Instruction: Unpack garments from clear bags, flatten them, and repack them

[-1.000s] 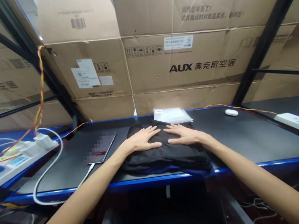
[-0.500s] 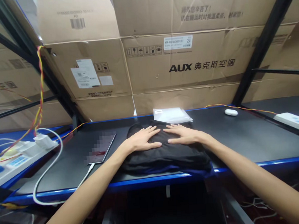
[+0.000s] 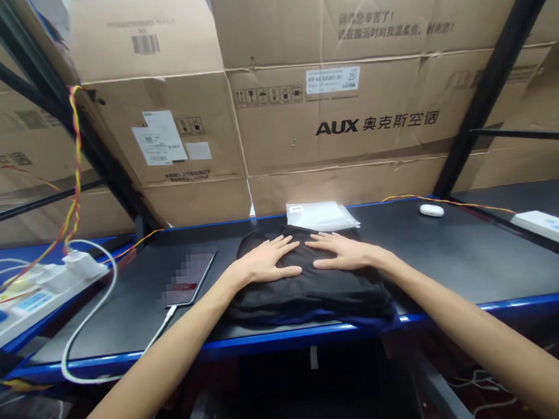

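A folded bundle of black cloth [image 3: 305, 297], with some dark blue showing along its lower edge, lies at the front middle of the dark tabletop. My left hand [image 3: 270, 261] rests flat on the left part of its top, fingers spread. On the right part lies my right hand [image 3: 342, 252], also flat and with fingers apart. The two thumbs point toward each other with a small gap of cloth between them. Just behind the bundle is a flat white packet [image 3: 322, 215], partly hidden by the cloth. Neither hand grips anything.
Left of the bundle lies a phone [image 3: 193, 279] plugged into a white cable [image 3: 65, 352]. Power strips stand at the far left [image 3: 27, 302] and far right [image 3: 551, 229]. A small white case [image 3: 431, 210] sits at the back right. Cardboard sheets [image 3: 279, 139] form the back wall.
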### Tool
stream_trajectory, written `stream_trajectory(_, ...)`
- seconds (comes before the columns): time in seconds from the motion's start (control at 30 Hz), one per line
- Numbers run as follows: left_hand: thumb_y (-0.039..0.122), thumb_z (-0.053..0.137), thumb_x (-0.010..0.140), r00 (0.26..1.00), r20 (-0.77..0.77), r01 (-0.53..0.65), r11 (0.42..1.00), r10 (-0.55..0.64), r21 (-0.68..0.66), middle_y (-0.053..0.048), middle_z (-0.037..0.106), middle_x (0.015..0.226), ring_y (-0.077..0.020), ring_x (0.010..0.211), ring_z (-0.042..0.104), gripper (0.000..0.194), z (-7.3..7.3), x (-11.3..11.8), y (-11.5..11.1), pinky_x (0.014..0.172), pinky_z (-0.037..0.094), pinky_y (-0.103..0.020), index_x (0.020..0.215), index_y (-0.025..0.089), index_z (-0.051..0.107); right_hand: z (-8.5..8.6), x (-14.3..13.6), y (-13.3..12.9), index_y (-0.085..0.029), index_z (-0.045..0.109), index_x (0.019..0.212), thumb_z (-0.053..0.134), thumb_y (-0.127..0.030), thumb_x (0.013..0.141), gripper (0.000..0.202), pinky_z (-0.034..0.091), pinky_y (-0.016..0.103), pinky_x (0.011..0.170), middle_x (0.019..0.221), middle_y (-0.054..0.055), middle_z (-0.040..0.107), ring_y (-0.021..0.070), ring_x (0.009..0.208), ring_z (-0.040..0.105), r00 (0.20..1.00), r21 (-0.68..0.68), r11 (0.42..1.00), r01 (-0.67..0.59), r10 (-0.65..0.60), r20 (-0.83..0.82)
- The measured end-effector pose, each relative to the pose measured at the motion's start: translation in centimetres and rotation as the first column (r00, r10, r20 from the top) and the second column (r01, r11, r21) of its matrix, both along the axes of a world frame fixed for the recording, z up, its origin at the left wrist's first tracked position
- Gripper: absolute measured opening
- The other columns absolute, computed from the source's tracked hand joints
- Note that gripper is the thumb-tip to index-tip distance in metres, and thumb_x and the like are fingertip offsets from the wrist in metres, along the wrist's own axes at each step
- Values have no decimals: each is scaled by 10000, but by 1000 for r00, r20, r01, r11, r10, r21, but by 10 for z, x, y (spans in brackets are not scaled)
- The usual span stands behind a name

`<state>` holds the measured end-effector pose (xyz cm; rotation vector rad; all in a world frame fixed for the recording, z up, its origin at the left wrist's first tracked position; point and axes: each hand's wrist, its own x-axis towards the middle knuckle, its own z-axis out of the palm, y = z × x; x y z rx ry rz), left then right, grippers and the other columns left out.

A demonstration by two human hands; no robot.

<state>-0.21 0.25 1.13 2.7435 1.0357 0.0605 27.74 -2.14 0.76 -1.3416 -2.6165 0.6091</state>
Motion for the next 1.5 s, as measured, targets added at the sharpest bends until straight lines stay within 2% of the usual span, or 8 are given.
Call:
stream_trajectory(0.53, 778, 408, 872, 1000, -11, -4, 1000, 3, -17, -39, 149, 1644, -301, 1521, 117, 849, 3, 1, -1, 1227, 147, -496, 1565, 324, 226, 3, -1, -2, -291, 341, 1537, 444, -800, 836, 872, 68, 501, 1236, 1633, 35, 203, 313, 1513, 108, 1000, -4, 1000, 5, -5, -3)
stream_trajectory(0.8, 773, 421, 871, 1000, 3, -2, 1000, 2, -20, -41, 165, 1640, -306, 1519, 126, 843, 3, 0, -2, 1226, 150, -497, 1561, 325, 241, 2, 0, -2, -327, 338, 1533, 450, -806, 830, 858, 71, 504, 1236, 1632, 3, 209, 306, 1514, 103, 1000, -1, 1000, 4, -4, -13)
stream_trajectory(1.03, 767, 430, 873, 1000, 9, 4, 1000, -4, -14, -50, 172, 1639, -318, 1515, 138, 840, 1, -1, 0, 1223, 161, -510, 1561, 321, 246, 3, -1, -1, -289, 348, 1534, 453, -811, 824, 887, 66, 503, 1238, 1633, 23, 210, 325, 1511, 108, 1000, -7, 1000, 2, -3, -13)
stream_trajectory(1.2, 770, 420, 874, 1000, -5, -2, 1000, 2, -16, -38, 162, 1642, -303, 1519, 129, 838, 1, 0, 0, 1228, 152, -485, 1562, 328, 237, 3, 0, -2, -287, 342, 1537, 444, -803, 835, 877, 62, 502, 1238, 1635, 35, 203, 309, 1514, 98, 1000, -10, 1000, 5, -5, -4)
stream_trajectory(1.37, 772, 413, 875, 1000, -6, 4, 1000, -5, -10, -36, 162, 1643, -299, 1520, 125, 833, 1, -1, 0, 1228, 148, -484, 1562, 337, 231, 2, 0, -2, -331, 333, 1534, 446, -802, 834, 850, 66, 506, 1238, 1633, 0, 208, 298, 1516, 95, 1000, -3, 1000, 2, -2, -10)
stream_trajectory(1.5, 781, 416, 866, 1000, -3, -4, 1000, 4, -19, -49, 162, 1642, -309, 1518, 127, 854, 2, 0, -1, 1226, 153, -497, 1563, 321, 238, 3, 0, -2, -308, 336, 1537, 438, -806, 835, 867, 64, 495, 1240, 1635, 15, 201, 297, 1516, 93, 1000, -5, 1000, 2, -2, -3)
